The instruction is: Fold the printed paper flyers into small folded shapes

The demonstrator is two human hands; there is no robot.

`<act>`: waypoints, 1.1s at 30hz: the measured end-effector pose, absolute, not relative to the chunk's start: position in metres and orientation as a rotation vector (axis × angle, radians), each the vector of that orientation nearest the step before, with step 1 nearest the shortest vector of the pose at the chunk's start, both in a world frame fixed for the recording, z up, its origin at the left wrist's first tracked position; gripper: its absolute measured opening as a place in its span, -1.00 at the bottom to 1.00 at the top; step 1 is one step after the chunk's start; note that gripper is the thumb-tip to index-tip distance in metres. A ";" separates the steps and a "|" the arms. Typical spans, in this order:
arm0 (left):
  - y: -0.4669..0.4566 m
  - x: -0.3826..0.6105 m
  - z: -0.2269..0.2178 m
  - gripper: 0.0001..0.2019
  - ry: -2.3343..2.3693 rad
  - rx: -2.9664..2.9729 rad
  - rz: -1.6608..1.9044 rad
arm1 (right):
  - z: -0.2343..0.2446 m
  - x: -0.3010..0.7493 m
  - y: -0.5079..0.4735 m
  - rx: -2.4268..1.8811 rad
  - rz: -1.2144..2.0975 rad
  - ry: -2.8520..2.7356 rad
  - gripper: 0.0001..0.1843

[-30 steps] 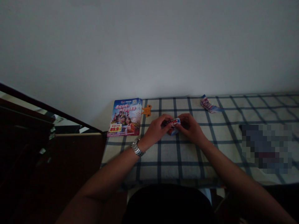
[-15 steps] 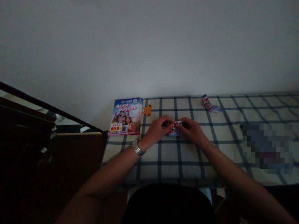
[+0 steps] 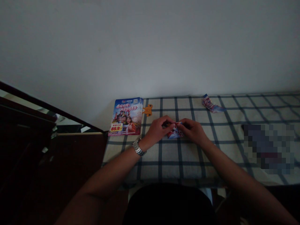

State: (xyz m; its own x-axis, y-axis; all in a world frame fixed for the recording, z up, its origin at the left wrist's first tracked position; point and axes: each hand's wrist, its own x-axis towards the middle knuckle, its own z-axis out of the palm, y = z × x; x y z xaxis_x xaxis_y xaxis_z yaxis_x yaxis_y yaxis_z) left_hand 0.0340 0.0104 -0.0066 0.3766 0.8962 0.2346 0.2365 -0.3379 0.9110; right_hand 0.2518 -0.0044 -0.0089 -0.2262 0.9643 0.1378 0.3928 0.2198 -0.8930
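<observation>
A small folded piece of glossy red, white and blue printed paper [image 3: 175, 134] lies directly between a person's two bare hands, low over a bench covered in a white cloth with dark blue checks [image 3: 168, 168]. Neither hand is nearer: the left hand [image 3: 161, 128] and the right hand [image 3: 194, 131] both touch it, thumbs and fingertips pinched together on its far edge, so its long axis cannot be told. The forearms slant inward from either side, fingers curled, knuckles toward the wall; a silver metal-link watch [image 3: 139, 148] circles the left wrist. Left of the hands is a stack of colourful leaflets [image 3: 126, 117]; beyond them to the right, a crumpled red-and-blue printed strip [image 3: 211, 104].
</observation>
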 end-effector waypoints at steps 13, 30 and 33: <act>0.010 0.037 -0.004 -0.79 0.942 1.720 1.019 | -0.011 0.254 -0.004 -1.297 0.924 -1.722 -0.60; 0.014 0.040 -0.010 -0.75 0.887 1.408 1.095 | -0.013 0.256 -0.003 -1.293 0.904 -1.551 -0.63; 0.014 0.041 -0.012 -0.74 0.878 1.384 1.090 | -0.012 0.256 -0.004 -1.291 0.902 -1.565 -0.63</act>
